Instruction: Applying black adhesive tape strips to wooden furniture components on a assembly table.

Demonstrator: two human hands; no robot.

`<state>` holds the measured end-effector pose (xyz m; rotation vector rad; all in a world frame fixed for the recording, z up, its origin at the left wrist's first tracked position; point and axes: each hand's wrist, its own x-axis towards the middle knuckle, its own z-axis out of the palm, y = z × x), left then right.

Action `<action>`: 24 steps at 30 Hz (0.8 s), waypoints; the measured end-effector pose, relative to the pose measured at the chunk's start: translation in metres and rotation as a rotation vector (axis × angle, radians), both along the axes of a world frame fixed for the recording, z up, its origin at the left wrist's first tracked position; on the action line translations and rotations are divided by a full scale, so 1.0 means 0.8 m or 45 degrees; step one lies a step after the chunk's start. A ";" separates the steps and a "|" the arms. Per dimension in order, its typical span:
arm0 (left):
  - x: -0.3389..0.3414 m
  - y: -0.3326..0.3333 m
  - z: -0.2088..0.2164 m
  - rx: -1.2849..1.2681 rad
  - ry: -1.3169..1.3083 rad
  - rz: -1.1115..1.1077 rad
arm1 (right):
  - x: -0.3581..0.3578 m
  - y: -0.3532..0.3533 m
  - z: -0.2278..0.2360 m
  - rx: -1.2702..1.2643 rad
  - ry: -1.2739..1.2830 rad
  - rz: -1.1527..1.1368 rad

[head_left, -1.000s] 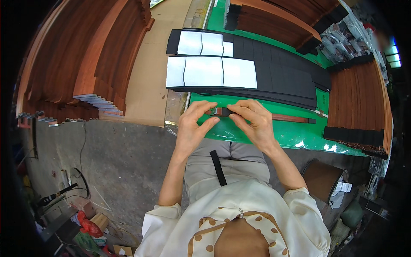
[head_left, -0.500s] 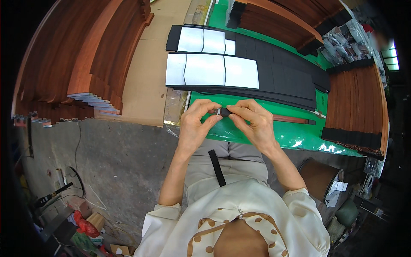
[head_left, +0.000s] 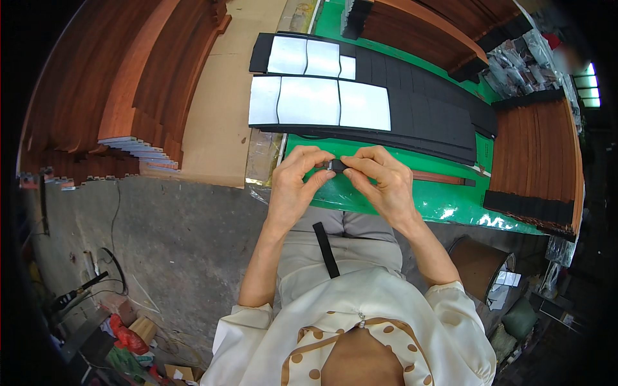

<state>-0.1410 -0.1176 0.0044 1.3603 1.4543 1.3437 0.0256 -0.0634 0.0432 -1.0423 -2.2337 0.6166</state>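
Note:
Over the near edge of the green table, both of my hands meet at the black end [head_left: 338, 166] of a slim reddish-brown strip [head_left: 438, 177]. The strip runs out to the right past my right hand and ends in black there too. My right hand [head_left: 383, 180] pinches the black end between thumb and fingers. From the left, the thumb and fingers of my left hand [head_left: 295, 180] close on a small silver-grey piece [head_left: 330, 165] at the very tip. Its exact kind is too small to tell, and fingertips partly cover it.
Black strips with white sheets [head_left: 315, 100] lie in layers beyond my hands. Brown black-ended strips [head_left: 534, 154] are stacked at right, more at far right. Tall stacks of brown boards [head_left: 135, 77] stand at left on tan board [head_left: 215, 122]. A brown drum [head_left: 479, 267] sits below right.
Both hands stay pinched at the strip's black end, with only slight finger shifts. The silver-grey piece sits a little closer against the black end. The view has shifted slightly.

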 end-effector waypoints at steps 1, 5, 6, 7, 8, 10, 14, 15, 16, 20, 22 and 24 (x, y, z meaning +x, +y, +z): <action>0.000 0.000 0.000 -0.006 -0.005 -0.004 | 0.000 0.000 0.001 -0.002 -0.002 0.004; 0.000 0.001 0.001 -0.007 -0.023 -0.010 | 0.000 0.000 0.000 -0.008 0.008 0.009; 0.001 0.001 0.002 0.000 -0.038 0.004 | 0.000 0.000 0.000 -0.005 -0.002 0.008; 0.002 0.001 0.002 0.008 -0.052 0.017 | 0.000 0.000 0.001 -0.003 -0.012 0.008; 0.001 0.000 0.002 0.007 -0.052 0.017 | 0.000 0.000 0.000 -0.003 -0.012 0.007; 0.000 -0.001 -0.001 0.017 0.002 -0.008 | 0.001 0.000 -0.001 -0.005 -0.008 0.009; -0.002 -0.002 0.000 0.014 0.009 -0.026 | 0.001 -0.002 -0.002 -0.010 -0.017 0.007; -0.003 -0.002 0.002 0.034 0.008 -0.050 | 0.002 -0.002 -0.002 0.002 -0.019 0.004; -0.003 -0.002 0.004 0.053 0.008 -0.074 | 0.002 -0.003 -0.002 0.014 -0.020 0.000; -0.003 -0.002 0.004 0.049 0.031 -0.064 | 0.006 -0.001 -0.006 -0.010 -0.033 0.005; -0.005 -0.001 0.000 0.045 0.033 -0.071 | 0.012 0.004 -0.010 -0.052 0.113 0.089; -0.004 0.000 0.001 0.059 0.051 -0.069 | 0.019 0.006 -0.011 0.004 0.105 0.087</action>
